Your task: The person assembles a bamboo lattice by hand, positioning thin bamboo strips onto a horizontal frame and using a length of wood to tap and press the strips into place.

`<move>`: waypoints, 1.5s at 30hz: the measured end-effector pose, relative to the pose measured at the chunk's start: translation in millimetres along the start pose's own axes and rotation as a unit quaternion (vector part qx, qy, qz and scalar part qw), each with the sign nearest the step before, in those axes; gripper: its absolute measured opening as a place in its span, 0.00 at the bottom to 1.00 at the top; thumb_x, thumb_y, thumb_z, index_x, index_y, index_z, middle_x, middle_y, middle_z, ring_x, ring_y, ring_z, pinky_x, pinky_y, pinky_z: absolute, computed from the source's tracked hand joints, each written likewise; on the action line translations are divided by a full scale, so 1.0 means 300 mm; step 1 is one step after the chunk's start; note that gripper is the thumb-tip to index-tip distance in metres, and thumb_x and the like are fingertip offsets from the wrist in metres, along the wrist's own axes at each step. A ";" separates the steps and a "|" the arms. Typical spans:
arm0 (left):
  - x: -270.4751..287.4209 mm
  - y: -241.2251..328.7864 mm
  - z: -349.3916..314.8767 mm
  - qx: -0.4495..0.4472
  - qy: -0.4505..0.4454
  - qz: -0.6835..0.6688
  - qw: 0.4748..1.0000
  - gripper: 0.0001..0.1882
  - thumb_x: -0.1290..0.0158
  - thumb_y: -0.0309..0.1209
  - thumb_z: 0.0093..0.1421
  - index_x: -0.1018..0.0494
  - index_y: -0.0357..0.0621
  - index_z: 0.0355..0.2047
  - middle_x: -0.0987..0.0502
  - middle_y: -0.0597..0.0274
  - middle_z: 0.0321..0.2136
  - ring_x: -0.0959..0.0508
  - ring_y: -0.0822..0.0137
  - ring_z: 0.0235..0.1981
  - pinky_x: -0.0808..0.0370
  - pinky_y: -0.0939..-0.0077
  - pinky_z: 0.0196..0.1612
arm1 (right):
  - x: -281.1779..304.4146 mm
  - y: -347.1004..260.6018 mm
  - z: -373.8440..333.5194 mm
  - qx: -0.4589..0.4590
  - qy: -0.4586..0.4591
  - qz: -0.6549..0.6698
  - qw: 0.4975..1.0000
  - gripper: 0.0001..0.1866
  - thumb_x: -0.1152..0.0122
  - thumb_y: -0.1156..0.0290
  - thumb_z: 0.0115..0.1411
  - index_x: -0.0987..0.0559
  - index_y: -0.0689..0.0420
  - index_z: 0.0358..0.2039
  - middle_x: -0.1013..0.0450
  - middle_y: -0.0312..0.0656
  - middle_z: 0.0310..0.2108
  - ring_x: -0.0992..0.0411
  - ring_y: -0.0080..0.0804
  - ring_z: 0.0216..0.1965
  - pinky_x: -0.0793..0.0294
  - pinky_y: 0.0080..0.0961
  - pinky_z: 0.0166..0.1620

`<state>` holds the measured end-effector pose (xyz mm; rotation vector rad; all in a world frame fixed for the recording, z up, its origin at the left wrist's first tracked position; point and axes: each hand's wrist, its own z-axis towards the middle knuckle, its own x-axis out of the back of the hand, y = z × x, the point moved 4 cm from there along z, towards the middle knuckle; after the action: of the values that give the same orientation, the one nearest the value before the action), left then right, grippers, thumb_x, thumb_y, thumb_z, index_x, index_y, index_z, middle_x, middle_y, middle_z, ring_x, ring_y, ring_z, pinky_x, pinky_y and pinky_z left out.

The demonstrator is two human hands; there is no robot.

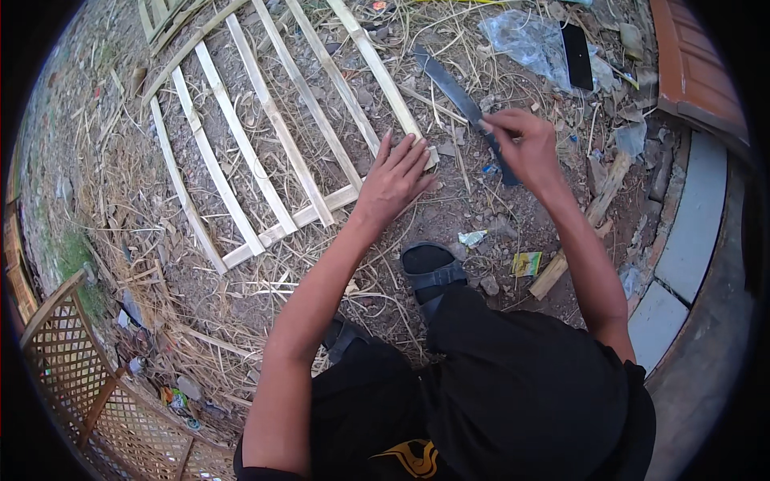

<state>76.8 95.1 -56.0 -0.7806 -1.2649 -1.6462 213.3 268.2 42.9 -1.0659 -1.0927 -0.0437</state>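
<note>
A frame of pale bamboo slats (273, 112) lies on the ground, several long slats set side by side across a bamboo crosspiece (305, 215). My left hand (391, 183) rests flat over the near end of the rightmost slat (383, 76), fingers stretched out, hiding the joint beneath. To its right, my right hand (525, 148) is pinched closed above a dark machete (449, 86); whatever its fingertips hold is too small to make out. The machete lies on the soil, partly covered by that hand, its blade pointing away from me.
Beyond the machete are clear plastic sheeting (517, 40) and a black phone (576, 58). A split log (549, 274) lies at right, before a tiled ledge (690, 216). Woven lattice panels (152, 425) stand at lower left. Bamboo shavings litter the soil around my sandals (433, 268).
</note>
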 end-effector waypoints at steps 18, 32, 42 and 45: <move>0.017 -0.005 0.011 0.072 0.110 -0.143 0.981 0.22 0.33 0.31 0.52 0.22 0.43 0.49 0.18 0.58 0.46 0.23 0.58 0.55 0.42 0.45 0.69 | -0.275 -0.074 -0.105 0.137 -0.093 -0.042 0.985 0.09 0.41 0.84 0.51 0.19 0.67 0.33 0.25 0.56 0.32 0.23 0.56 0.35 0.23 0.45 0.42; 0.006 -0.008 0.004 0.081 0.113 -0.152 0.979 0.22 0.34 0.30 0.52 0.22 0.44 0.48 0.18 0.60 0.46 0.23 0.58 0.56 0.44 0.45 0.70 | -0.284 -0.069 -0.099 0.132 -0.117 -0.067 0.982 0.08 0.42 0.85 0.49 0.21 0.68 0.32 0.27 0.56 0.32 0.25 0.58 0.37 0.23 0.47 0.42; 0.009 0.000 0.008 0.079 0.116 -0.145 0.979 0.19 0.34 0.31 0.52 0.21 0.44 0.46 0.19 0.61 0.47 0.23 0.59 0.56 0.43 0.44 0.70 | -0.281 -0.094 -0.100 0.115 -0.138 -0.120 0.976 0.09 0.40 0.83 0.50 0.21 0.68 0.34 0.26 0.56 0.34 0.24 0.58 0.40 0.23 0.47 0.44; 0.009 -0.005 0.003 0.081 0.116 -0.145 0.979 0.19 0.34 0.31 0.52 0.21 0.44 0.46 0.19 0.61 0.47 0.23 0.59 0.56 0.42 0.44 0.70 | -0.284 -0.102 -0.098 0.107 -0.142 -0.120 0.977 0.08 0.39 0.83 0.50 0.21 0.68 0.33 0.26 0.56 0.34 0.24 0.58 0.40 0.23 0.47 0.45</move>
<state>74.4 95.5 -54.0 -0.3032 -1.3692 -1.7763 174.9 192.5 -0.3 -0.7563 -1.4486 0.0345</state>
